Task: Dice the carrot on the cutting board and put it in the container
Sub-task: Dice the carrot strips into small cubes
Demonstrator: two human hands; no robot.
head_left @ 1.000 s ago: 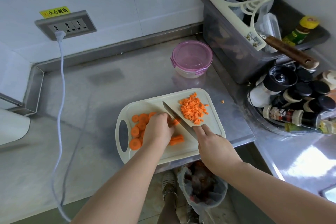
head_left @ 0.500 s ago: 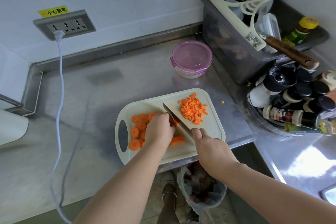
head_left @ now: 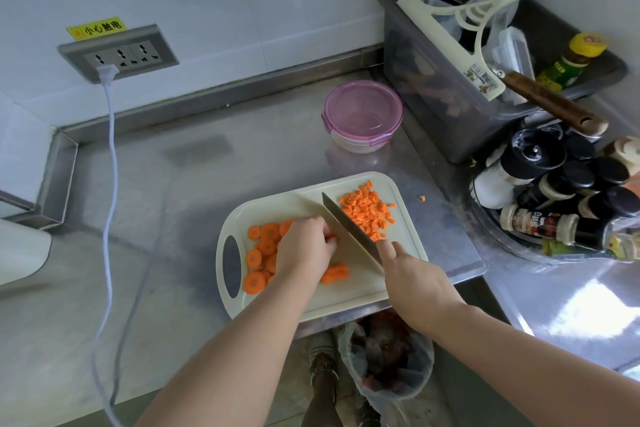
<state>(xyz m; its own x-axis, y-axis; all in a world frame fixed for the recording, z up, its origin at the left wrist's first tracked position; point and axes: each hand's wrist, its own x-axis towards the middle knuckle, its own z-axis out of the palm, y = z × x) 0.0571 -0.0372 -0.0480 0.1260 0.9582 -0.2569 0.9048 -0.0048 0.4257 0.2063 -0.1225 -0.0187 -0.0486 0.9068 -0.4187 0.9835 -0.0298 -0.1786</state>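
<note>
One view only, the head camera. The right hand (head_left: 415, 282) grips the handle of the knife (head_left: 349, 227), forefinger laid forward toward the blade. The left hand (head_left: 304, 248) is curled, fingertips pinning a carrot piece (head_left: 330, 236) to the cutting board (head_left: 360, 288).

Since a second ago the blade has turned from a flatter lie against the diced pile (head_left: 367, 213) to a more upright set just beside the left fingertips. Judgement: clearing is done and cutting is resuming.

Carrot rounds (head_left: 265, 243) lie uncut at the board's handle end, and a few strips (head_left: 334, 274) lie near the left wrist. One stray cube (head_left: 421, 198) sits on the counter (head_left: 207, 184), off the board. The container (head_left: 363, 116) stands well apart behind the board with its pink lid on, so no carrot has been transferred. Task judged roughly half done.
</note>
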